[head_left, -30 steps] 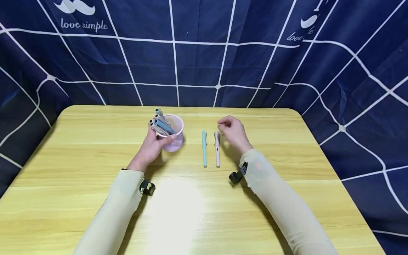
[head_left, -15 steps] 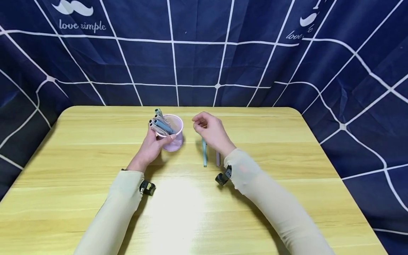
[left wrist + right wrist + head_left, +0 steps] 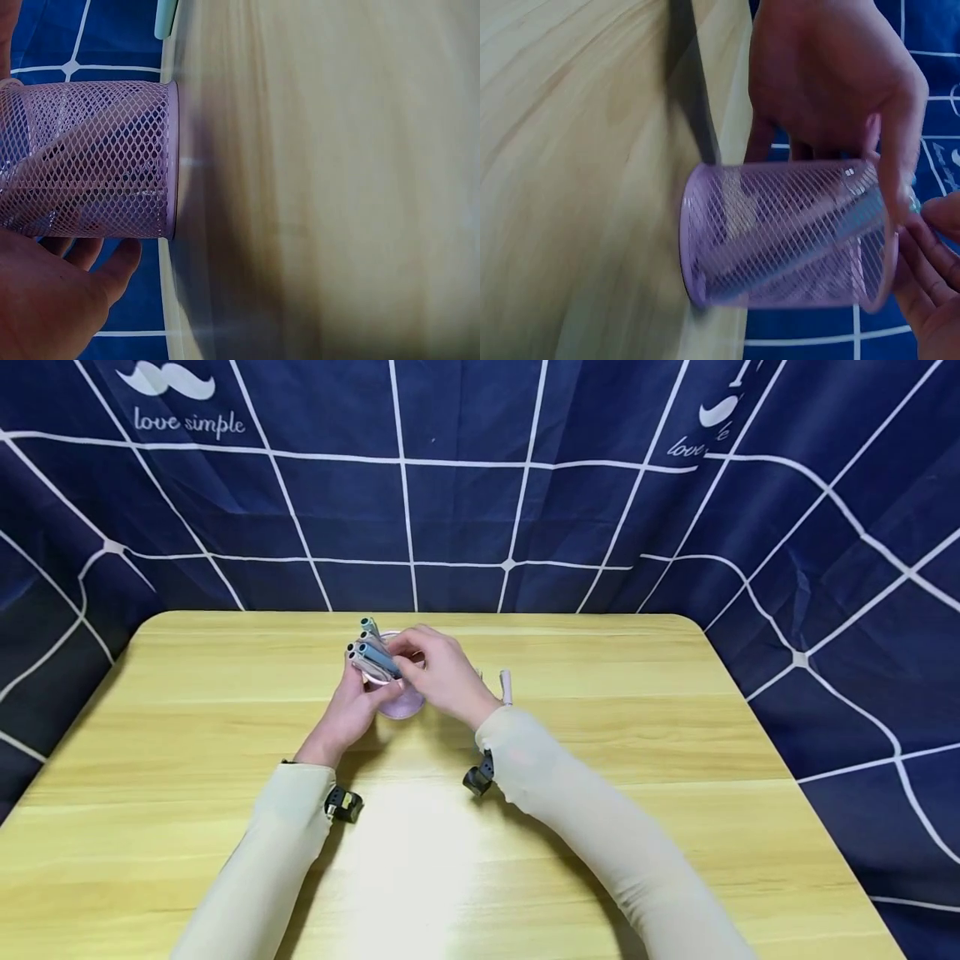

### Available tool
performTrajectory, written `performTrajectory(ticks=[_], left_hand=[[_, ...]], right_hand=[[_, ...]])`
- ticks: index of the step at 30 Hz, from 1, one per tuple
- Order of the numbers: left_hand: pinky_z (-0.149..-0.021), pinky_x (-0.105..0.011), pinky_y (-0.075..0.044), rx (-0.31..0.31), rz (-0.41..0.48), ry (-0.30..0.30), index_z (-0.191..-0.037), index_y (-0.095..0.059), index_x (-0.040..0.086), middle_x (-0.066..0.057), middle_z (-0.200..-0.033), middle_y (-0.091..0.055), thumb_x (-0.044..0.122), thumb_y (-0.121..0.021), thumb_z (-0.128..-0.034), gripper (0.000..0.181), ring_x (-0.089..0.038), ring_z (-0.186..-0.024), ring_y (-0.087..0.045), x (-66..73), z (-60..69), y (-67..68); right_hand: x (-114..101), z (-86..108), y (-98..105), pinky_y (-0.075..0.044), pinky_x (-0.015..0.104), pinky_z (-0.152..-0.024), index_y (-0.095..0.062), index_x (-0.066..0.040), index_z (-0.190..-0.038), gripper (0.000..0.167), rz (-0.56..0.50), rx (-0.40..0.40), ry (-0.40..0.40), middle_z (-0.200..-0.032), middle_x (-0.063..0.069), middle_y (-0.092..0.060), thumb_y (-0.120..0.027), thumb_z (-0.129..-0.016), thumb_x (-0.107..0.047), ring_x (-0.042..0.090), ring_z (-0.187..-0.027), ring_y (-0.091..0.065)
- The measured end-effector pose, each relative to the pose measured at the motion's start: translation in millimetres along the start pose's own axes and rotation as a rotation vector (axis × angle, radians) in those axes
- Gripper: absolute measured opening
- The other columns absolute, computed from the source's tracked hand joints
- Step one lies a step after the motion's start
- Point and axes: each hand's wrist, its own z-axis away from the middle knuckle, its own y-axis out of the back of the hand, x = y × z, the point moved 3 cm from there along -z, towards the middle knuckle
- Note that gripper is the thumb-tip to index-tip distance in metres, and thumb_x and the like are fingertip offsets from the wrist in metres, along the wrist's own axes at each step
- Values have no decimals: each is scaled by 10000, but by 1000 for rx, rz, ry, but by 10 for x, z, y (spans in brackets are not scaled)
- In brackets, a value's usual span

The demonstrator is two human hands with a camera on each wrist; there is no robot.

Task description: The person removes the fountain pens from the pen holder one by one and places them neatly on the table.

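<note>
The left hand [image 3: 348, 714] should steady the lilac mesh pen cup [image 3: 402, 703] that it grips on the surface [image 3: 615, 693]. The right hand [image 3: 446, 675] bends its fingers at the blue pen [image 3: 381, 657] inside, pinch not clear; drawing along its slant seems best.

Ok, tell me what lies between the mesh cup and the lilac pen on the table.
In the head view, the right hand spans the stretch between the mesh cup and the lilac pen, mostly hiding another pen.
</note>
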Motion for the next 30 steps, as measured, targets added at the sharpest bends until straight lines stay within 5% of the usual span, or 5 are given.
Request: performTrajectory(ticks=[10,21,30], left_hand=[[-1133,-350,-227,-20,24,-36,-1506,-146,40,-163,-1471,-396,-15,-635,-863,810,-242,-1354,-374,-3,-23,-27],[-1126,-358,-251,20,38,-30,-1518,-136,48,-132,-1518,-302,-8,-637,-854,833,-216,-1363,-338,12,-39,-13],[-1135,-359,-231,6,28,-16,-1529,-102,46,-156,-1525,-319,-22,-611,-869,836,-240,-1383,-322,-3,-23,0]], right_hand=[[-25,-73,-133,-475,161,-825,-660,-53,-1140,185,37,-23,-81,-1105,11,-604,-622,-959,-57,121,-984,-599],[0,-148,-193,-442,181,-864,-700,-94,-1140,192,95,-24,-37,-1052,-24,-608,-640,-959,-111,99,-972,-594],[27,-172,-207,-436,175,-871,-685,-104,-1185,235,27,-57,-54,-1065,-28,-607,-629,-959,-74,95,-996,-574]])
